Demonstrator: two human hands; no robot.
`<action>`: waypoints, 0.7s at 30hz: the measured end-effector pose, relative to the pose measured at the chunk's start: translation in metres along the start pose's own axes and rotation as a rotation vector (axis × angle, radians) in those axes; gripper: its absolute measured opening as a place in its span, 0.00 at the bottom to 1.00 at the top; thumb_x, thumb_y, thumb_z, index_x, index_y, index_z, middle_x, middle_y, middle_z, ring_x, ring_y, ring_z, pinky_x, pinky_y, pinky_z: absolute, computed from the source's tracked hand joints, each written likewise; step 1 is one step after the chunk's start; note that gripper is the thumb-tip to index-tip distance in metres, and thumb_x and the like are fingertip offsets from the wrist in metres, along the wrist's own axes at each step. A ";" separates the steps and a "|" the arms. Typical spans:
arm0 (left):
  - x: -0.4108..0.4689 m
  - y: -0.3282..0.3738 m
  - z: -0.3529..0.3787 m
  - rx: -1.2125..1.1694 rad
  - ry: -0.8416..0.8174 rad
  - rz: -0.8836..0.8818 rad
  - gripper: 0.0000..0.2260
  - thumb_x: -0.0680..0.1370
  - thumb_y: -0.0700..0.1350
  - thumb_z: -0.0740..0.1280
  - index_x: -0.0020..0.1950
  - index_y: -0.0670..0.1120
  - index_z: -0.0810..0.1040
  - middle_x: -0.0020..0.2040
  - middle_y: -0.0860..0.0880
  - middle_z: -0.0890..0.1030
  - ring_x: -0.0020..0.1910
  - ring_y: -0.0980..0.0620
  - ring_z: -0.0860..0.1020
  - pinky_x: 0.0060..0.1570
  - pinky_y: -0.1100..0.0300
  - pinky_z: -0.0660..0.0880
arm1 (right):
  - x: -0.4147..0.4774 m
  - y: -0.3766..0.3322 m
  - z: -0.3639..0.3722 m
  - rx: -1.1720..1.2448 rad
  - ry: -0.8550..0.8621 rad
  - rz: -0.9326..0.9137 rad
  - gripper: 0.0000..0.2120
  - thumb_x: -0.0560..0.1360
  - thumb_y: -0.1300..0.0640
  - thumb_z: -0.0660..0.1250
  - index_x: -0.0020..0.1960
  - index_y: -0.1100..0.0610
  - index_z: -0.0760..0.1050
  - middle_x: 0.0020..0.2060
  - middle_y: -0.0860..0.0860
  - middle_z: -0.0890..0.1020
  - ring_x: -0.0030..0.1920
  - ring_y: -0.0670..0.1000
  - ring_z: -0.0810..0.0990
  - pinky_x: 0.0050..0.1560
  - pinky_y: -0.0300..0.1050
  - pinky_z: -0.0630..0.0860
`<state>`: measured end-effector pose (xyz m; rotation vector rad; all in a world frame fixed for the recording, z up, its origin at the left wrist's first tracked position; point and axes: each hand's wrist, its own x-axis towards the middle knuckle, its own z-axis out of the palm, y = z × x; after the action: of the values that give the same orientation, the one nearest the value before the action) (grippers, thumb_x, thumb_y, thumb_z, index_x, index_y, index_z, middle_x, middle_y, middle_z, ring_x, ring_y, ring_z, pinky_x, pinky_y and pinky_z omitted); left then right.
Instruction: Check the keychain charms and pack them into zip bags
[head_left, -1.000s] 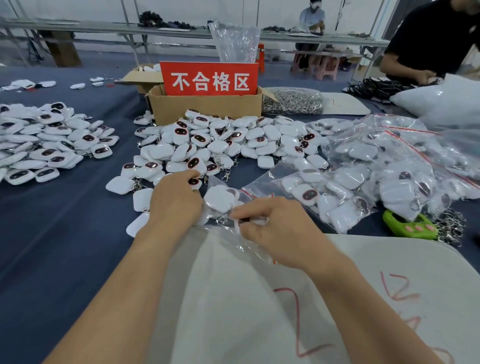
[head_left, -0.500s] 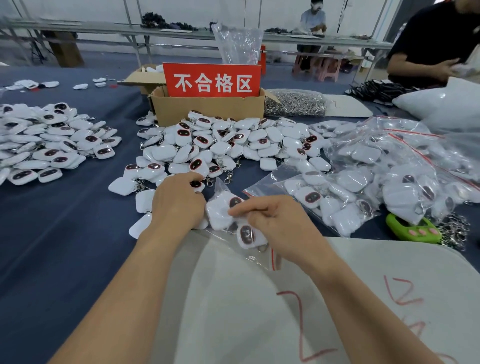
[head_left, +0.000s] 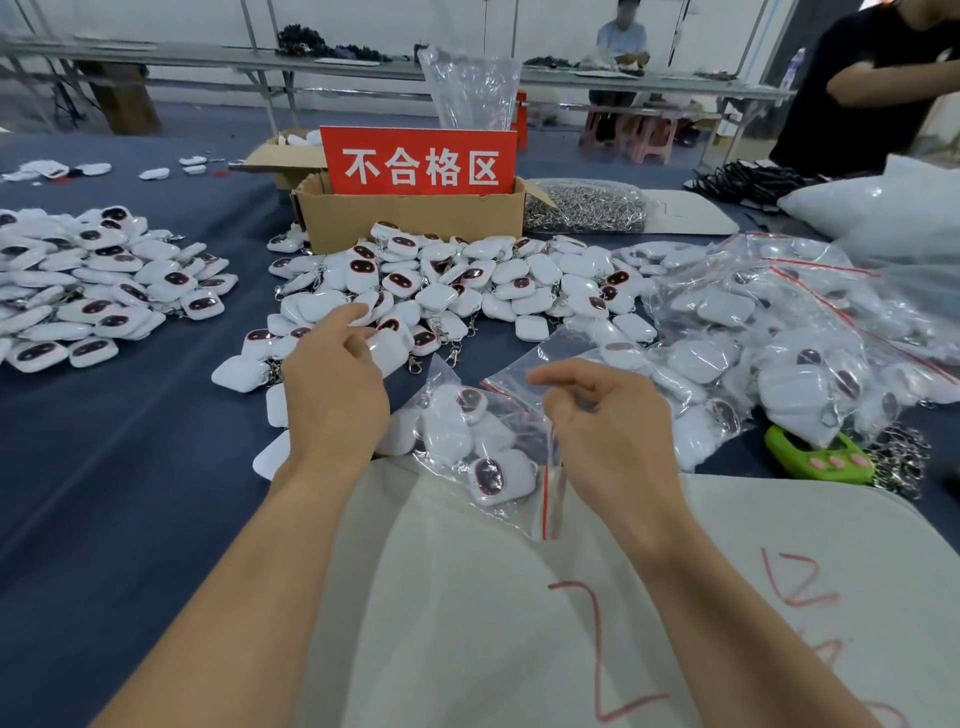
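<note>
Head view: the zip bag (head_left: 447, 457) lies on the near side of the cardboard box (head_left: 415, 221), well in front of it, with several charms already inside. One charm (head_left: 501, 475) sits face up close to the red strip (head_left: 546, 483) at the mouth. The right hand (head_left: 608, 436) is at that mouth with its fingers curled, and it seems to pinch the plastic edge and lift it. The left hand (head_left: 337, 395) reaches toward the box, over the loose pile of charms (head_left: 467, 280) heaped against the box's front. Its fingers are loosely spread and touch the nearest pieces without clearly holding one.

To do this step well, the left hand should take one charm and turn it so the dark face and the clip can be checked. Meanwhile the right hand should hold the mouth wide, so the charm slides in past the one near the strip.

Half a second earlier both hands were together at the bag, and the right hand was pressing a charm into it. Now the left hand has moved off to the pile, and the right hand has lifted clear of that charm.
</note>
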<state>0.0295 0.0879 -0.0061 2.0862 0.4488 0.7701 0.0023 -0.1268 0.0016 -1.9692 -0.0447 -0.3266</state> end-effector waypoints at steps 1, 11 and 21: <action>-0.001 0.005 -0.001 -0.060 0.014 0.013 0.18 0.82 0.36 0.58 0.67 0.50 0.80 0.54 0.52 0.85 0.47 0.65 0.77 0.45 0.80 0.66 | -0.001 -0.002 0.000 0.018 0.013 -0.014 0.14 0.76 0.62 0.66 0.47 0.46 0.86 0.28 0.38 0.80 0.28 0.41 0.75 0.37 0.37 0.70; -0.061 0.056 0.014 -0.384 -0.172 0.334 0.14 0.80 0.42 0.66 0.60 0.58 0.83 0.52 0.65 0.85 0.52 0.63 0.83 0.54 0.60 0.80 | -0.003 -0.010 0.006 0.660 -0.227 0.116 0.10 0.81 0.57 0.66 0.51 0.58 0.86 0.47 0.59 0.88 0.49 0.59 0.88 0.48 0.48 0.84; -0.081 0.058 0.020 -0.354 -0.287 0.319 0.30 0.70 0.38 0.79 0.64 0.65 0.79 0.52 0.69 0.83 0.51 0.69 0.81 0.52 0.77 0.72 | 0.005 -0.007 -0.004 0.956 -0.405 0.308 0.18 0.81 0.66 0.57 0.63 0.58 0.82 0.55 0.60 0.84 0.54 0.59 0.81 0.60 0.53 0.78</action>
<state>-0.0160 -0.0026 0.0029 1.9089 -0.1728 0.6576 0.0048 -0.1282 0.0101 -1.0364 -0.1296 0.2725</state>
